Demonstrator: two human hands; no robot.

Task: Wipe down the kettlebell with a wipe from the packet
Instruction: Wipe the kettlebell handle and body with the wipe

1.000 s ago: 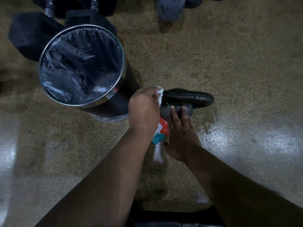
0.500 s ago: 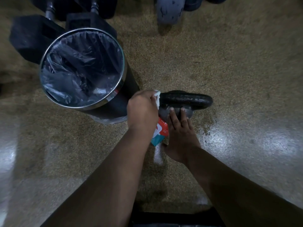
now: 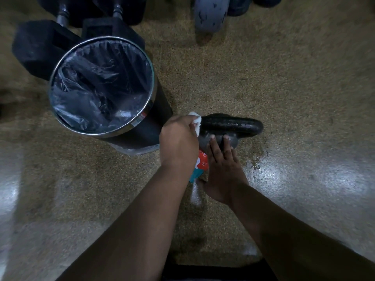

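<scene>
A black kettlebell (image 3: 233,125) stands on the speckled floor at the centre of the head view, its handle lying left to right. My left hand (image 3: 178,141) is closed around a white wipe (image 3: 196,119) and presses it against the handle's left end. My right hand (image 3: 222,169) lies flat with its fingers spread on the near side of the kettlebell's body. The wipe packet (image 3: 199,166), red and teal, lies on the floor between my two hands, mostly hidden by them.
A round bin (image 3: 151,94) with a chrome rim and a clear liner stands just left of the kettlebell, close to my left hand. Black dumbbells (image 3: 40,49) lie behind the bin. A grey weight (image 3: 211,13) and dark plates sit at the top.
My left hand with the wipe has stayed at the handle's left end, shifting only slightly. My right hand keeps its place on the kettlebell's body.
</scene>
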